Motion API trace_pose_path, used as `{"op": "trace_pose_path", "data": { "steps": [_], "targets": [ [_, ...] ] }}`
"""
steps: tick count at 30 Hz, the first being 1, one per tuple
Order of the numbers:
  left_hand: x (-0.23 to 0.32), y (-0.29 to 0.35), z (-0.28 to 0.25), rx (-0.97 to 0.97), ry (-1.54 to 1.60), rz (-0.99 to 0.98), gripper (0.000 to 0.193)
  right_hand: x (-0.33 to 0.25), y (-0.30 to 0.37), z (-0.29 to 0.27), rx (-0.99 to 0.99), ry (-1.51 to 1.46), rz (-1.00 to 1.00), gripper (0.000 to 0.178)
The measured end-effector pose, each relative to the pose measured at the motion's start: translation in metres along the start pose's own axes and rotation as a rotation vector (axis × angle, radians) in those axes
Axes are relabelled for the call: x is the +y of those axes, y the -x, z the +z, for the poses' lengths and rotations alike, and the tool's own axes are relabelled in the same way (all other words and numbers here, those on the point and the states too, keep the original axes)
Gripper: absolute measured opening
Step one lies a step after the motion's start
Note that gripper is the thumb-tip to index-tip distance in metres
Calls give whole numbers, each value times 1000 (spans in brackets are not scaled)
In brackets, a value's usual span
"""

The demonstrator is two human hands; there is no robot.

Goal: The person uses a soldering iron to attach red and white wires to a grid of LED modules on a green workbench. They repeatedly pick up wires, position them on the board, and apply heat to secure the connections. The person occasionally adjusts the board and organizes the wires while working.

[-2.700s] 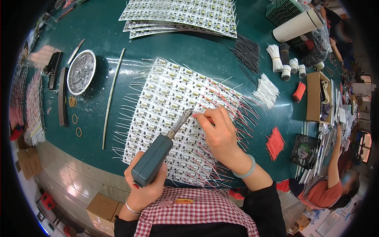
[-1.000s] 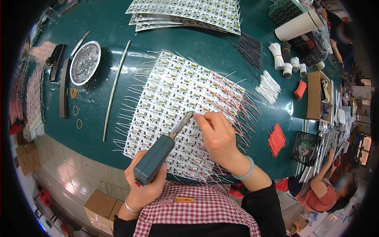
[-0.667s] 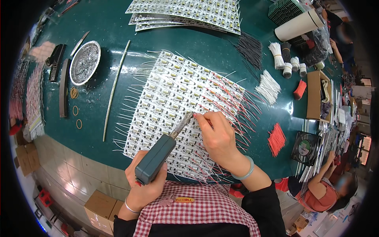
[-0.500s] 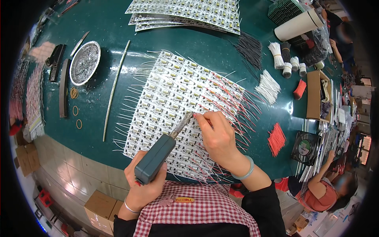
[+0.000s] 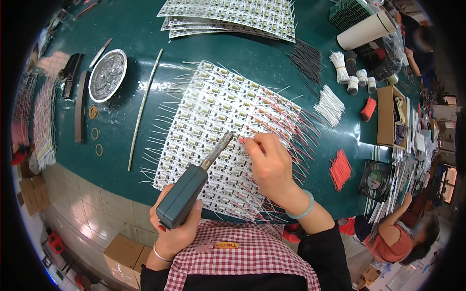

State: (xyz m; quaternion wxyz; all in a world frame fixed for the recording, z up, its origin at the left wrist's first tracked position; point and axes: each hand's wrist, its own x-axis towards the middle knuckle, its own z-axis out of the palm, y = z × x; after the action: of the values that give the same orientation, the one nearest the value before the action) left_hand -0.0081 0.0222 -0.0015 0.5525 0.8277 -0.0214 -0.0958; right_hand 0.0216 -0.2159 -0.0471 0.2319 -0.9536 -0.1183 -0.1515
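A panel of small white circuit boards (image 5: pixel 196 127) lies at a slant in front of me, with white wires along its left edge and red and white ones at its right. My left hand (image 5: pixel 180 234) is closed around the dark green handle of a soldering iron (image 5: pixel 182 196). The iron's thick metal tip points up and right, over the panel's middle. Just right of that tip, my right hand (image 5: pixel 273 169) pinches a thin red wire (image 5: pixel 241 140) at the panel. Tip and fingers are a small gap apart.
A round bowl of grey metallic matter (image 5: pixel 108 76) stands left, near a thin rod (image 5: pixel 144 111). More panels (image 5: pixel 228 17) are stacked at the back. On the right lie red wires (image 5: pixel 341 169), white wires (image 5: pixel 329 105), black wires (image 5: pixel 307 60) and a cardboard box (image 5: pixel 387 116). Another person (image 5: pixel 393 242) sits lower right.
The soldering iron has shifted slightly left, and its tip has drawn up and away from my right fingers. My right hand has moved only a little and still pinches the red wire.
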Motion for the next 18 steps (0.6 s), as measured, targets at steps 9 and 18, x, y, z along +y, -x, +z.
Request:
{"op": "trace_pose_path", "data": {
  "steps": [9,18],
  "targets": [
    [0,4,-1,76,38,-54,24,-12,9,-24,83,-3,-47,30],
    [-6,11,-3,10,51,-43,23,-6,14,8,72,-84,-26,29]
  ]
}}
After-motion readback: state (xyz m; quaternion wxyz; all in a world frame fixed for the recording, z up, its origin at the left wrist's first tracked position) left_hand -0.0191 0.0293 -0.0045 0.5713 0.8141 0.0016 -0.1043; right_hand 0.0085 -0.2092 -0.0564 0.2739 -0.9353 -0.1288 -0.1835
